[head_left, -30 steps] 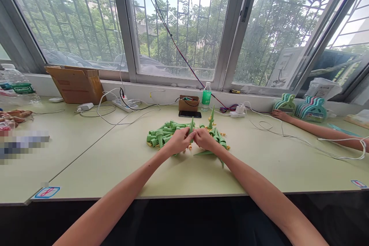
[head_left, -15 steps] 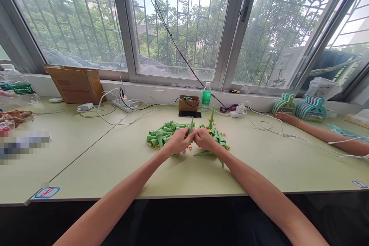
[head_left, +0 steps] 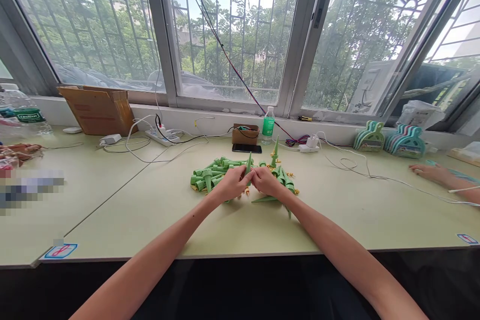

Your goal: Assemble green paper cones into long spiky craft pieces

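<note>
My left hand is closed round a green plastic watering spike, its pointed end up. My right hand is closed and meets the left at the spike's side, fingers pinched; what lies in that pinch is hidden. An orange tip shows just below the two hands. Left of them lies a heap of green spikes with yellowish pieces at its edge. Beside my right hand lie more green spikes with orange-yellow fittings, and one spike stands upright behind it.
Behind the heaps are a black phone, a small cardboard box and a bottle. A power strip with cables and a large carton stand left. At right are green hangers and another person's hand.
The other person's hand has moved right, away from the hangers, toward a blue-green thing on the table. My own hands and the spike look almost unmoved.
</note>
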{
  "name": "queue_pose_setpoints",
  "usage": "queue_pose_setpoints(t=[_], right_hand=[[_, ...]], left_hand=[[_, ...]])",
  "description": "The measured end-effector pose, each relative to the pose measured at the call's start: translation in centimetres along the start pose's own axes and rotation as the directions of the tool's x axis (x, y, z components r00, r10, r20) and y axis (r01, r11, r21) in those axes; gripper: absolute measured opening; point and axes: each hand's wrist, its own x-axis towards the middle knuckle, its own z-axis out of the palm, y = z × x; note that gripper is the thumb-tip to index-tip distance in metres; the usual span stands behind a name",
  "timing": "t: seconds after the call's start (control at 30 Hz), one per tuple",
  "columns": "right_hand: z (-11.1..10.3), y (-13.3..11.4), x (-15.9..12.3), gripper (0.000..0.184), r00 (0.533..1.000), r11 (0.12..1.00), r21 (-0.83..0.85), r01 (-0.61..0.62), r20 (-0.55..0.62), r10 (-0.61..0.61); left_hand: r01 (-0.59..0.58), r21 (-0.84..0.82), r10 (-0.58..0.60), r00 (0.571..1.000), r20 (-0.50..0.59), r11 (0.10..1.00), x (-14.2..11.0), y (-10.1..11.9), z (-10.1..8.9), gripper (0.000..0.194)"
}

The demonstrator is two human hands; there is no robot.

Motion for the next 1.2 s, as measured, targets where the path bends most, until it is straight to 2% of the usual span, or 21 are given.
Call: queue_pose_setpoints(t=[0.73,1.2], right_hand=[[-0.14,-0.24,-0.01,0.041,1.0,1.0,-0.018,-0.017,0.019,0.017],[0.02,0.14,0.06,0.037,0.999,0.998,-0.047,0.032,0.006,-0.031]], left_hand=[[0.004,-0.015,-0.004,1.0,0.003,1.0,-0.1,0.31,-0.1,0.032],[0.026,0.004,-0.026,0.999,0.046,1.0,-0.04,0.0,-0.16,0.033]])
